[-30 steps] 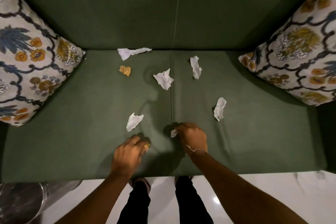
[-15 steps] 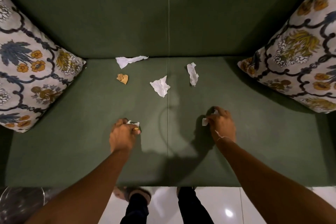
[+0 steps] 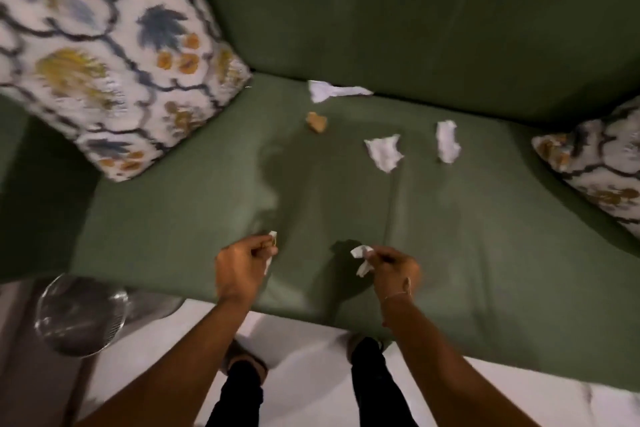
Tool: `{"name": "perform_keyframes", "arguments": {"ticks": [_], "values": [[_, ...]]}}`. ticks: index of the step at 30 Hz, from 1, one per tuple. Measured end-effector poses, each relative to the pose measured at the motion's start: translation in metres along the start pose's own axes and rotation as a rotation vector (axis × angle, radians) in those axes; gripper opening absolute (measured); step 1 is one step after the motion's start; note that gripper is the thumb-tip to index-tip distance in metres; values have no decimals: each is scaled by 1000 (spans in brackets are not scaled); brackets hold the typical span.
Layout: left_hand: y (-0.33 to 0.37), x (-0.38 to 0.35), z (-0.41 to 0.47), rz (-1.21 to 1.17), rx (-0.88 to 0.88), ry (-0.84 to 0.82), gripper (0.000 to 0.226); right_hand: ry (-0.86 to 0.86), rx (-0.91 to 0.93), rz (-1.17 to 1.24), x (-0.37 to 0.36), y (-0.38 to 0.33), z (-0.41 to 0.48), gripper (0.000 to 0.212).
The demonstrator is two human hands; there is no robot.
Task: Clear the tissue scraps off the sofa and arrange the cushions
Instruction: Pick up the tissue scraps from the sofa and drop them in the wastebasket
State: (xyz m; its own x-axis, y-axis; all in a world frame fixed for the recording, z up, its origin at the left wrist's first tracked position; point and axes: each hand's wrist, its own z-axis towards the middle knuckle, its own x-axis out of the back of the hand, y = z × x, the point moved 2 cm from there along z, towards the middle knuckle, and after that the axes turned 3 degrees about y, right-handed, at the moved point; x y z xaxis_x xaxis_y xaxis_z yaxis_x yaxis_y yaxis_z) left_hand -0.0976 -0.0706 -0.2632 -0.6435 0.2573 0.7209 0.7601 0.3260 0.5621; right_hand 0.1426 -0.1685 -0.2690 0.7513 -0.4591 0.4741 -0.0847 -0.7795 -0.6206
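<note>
tissue scraps lay in two places: four loose on the green sofa seat (image 3: 485, 218) toward the upper middle of the frame, and some already in our hands at the lower middle. our left hand (image 3: 239, 267) was curled closed with a bit of white tissue (image 3: 273, 239) poking out above the fingers; our right hand (image 3: 394, 269) pinched a crumpled white scrap (image 3: 362, 258) between thumb and fingertips. the loose ones were a long white strip (image 3: 336, 91) against the backrest, a small tan wad (image 3: 317, 121) below it, a white scrap (image 3: 384, 151) and another white scrap (image 3: 447, 140) to its right. we judged them nearly weightless, soft and easy to tear (a light pinch anywhere on a raised fold should do). a floral cushion (image 3: 104, 55) sat upper left, another cushion (image 3: 595, 163) at the right edge.
</note>
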Motion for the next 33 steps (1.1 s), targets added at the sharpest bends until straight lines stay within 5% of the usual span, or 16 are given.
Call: {"name": "perform_keyframes", "arguments": {"ticks": [13, 19, 25, 29, 33], "values": [[-312, 203, -3, -69, 855, 186, 7, -618, 103, -307, -361, -5, -219, 7], [-405, 196, 41, -176, 866, 219, 38, -592, 197, -524, -478, 11, -237, 24], [-438, 183, 63, -427, 906, 188, 31, -663, 121, -684, -536, 37, -229, 45], [-433, 197, 55, -226, 784, 183, 26, -677, 189, -783, -531, 37, -234, 43], [-401, 221, 39, -71, 636, 147, 30, -643, 90, -615, -497, 17, -240, 32]]}}
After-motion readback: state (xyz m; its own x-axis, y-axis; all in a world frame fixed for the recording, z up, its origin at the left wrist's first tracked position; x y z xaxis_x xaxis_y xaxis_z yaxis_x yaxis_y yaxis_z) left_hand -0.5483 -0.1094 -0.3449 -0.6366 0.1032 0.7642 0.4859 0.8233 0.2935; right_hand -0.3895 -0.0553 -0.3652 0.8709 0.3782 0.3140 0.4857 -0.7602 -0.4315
